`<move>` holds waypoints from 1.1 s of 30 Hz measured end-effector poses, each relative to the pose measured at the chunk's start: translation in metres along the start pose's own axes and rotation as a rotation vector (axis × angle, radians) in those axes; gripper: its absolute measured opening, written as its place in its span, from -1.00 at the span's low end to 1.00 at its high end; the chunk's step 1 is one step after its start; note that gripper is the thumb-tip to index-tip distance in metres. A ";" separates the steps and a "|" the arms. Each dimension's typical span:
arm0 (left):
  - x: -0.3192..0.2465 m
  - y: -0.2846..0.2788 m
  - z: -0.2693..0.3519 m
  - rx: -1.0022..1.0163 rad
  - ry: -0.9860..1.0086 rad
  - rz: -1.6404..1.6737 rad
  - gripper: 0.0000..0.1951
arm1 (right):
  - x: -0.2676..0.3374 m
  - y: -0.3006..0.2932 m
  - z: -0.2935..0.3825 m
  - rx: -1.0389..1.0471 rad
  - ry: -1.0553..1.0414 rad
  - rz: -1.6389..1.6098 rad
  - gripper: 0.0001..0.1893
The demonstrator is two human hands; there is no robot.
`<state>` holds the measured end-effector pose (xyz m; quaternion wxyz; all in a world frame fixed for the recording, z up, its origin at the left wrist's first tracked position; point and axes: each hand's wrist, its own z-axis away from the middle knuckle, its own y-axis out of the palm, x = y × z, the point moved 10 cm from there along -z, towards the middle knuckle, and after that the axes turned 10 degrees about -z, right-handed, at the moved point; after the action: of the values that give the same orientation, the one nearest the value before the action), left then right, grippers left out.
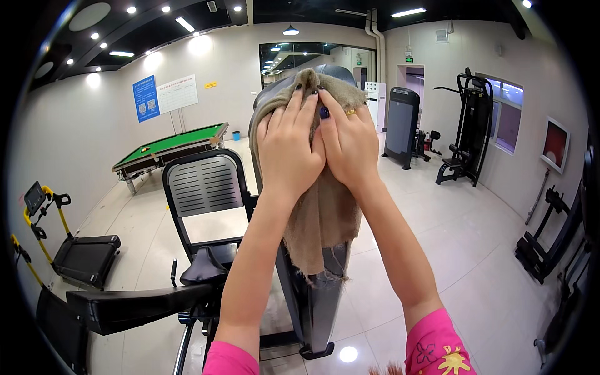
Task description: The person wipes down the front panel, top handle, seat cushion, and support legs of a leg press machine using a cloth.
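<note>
A frayed brown cloth hangs over the top of a tall gym machine's dark housing, in the middle of the view. Both hands lie side by side on its upper part, backs towards me. With its fingers pointing up, my left hand grips the cloth near its bunched top. My right hand holds it from the other side, thumb near the left fingers. Loose threads dangle from the lower edge. How far the fingertips press through to the housing is hidden.
Close on the left are the machine's padded seat, a long black pad and a slatted backrest panel. Further off stand a pool table, a treadmill and a weight-stack machine. Another black machine is by the window.
</note>
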<state>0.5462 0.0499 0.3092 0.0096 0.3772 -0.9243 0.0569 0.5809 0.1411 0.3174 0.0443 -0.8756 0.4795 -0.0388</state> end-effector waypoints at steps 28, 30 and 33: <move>0.027 0.025 -0.057 0.131 -0.099 0.416 -0.75 | -0.014 0.012 -0.041 -0.056 -0.197 0.063 -0.63; 0.036 0.032 -0.052 0.133 -0.081 0.389 -0.68 | -0.019 0.019 -0.039 0.017 -0.163 0.059 -0.66; 0.025 0.043 -0.042 0.309 0.046 0.145 -0.52 | -0.023 0.027 -0.034 0.099 -0.159 0.197 -0.61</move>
<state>0.4972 0.0677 0.3484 -0.0315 0.3049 -0.9290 0.2074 0.5426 0.1448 0.3473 0.1286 -0.8214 0.5556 0.0116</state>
